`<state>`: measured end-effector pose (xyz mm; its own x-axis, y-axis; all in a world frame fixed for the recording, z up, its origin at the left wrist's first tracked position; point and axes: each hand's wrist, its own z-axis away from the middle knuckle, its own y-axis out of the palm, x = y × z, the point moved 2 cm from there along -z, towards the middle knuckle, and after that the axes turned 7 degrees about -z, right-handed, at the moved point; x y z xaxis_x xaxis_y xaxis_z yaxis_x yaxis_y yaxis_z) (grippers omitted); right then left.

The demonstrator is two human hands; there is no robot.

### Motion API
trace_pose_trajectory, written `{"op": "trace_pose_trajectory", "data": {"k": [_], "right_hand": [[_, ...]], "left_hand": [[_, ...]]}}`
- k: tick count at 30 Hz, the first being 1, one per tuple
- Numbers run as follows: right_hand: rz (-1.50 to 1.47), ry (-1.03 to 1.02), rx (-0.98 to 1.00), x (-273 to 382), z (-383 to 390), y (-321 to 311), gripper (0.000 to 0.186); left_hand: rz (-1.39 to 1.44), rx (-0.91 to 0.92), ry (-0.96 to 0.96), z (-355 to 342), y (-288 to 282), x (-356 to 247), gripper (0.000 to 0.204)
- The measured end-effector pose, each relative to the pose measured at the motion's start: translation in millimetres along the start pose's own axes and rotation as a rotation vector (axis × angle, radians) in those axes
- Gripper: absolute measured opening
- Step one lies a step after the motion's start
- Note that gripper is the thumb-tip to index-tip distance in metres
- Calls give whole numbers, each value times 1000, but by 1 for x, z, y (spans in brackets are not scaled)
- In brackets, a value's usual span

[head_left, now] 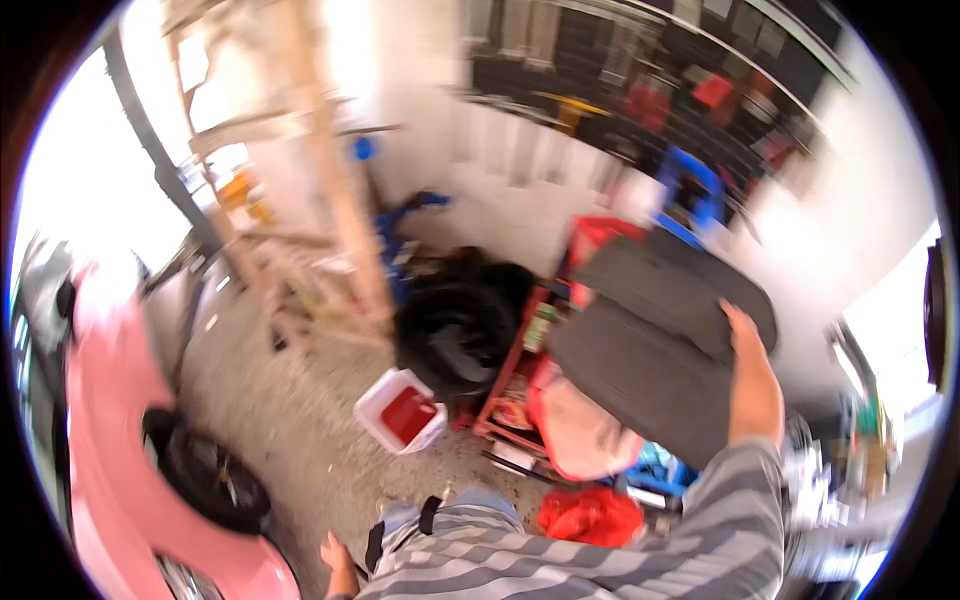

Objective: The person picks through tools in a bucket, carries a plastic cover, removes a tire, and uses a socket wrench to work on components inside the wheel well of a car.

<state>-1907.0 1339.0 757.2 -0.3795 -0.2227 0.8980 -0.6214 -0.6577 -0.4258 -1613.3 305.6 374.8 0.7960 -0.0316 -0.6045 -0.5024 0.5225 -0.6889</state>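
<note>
Two dark grey, flat, padded-looking panels [645, 370] with rounded corners, like a folded mat, lie over a red cart at the right. My right hand [738, 325] reaches out to this grey mat and grips it near its right edge; the thumb is hidden. My left hand [336, 555] hangs low beside my body at the lower edge, holding nothing, its fingers apart. Under the mat, a pinkish-red padded piece [585, 430] and small items fill the red cart [505, 400].
A white bucket [375, 425] with red inside stands on the concrete floor beside black tubs [455, 335]. A pink car [110, 400] is at left, a wooden frame [335, 190] behind. Red cloth [590, 515] lies near my feet. Tools hang on the dark wall panel [600, 80].
</note>
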Motion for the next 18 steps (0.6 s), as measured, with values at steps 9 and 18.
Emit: {"op": "trace_pose_trajectory", "data": {"k": [9, 18], "right_hand": [[1027, -227, -662, 36, 137, 164, 42], [413, -959, 69, 43, 418, 485, 37]], "left_hand": [[-43, -288, -93, 8, -115, -2, 44], [79, -108, -481, -122, -94, 124, 39]]}}
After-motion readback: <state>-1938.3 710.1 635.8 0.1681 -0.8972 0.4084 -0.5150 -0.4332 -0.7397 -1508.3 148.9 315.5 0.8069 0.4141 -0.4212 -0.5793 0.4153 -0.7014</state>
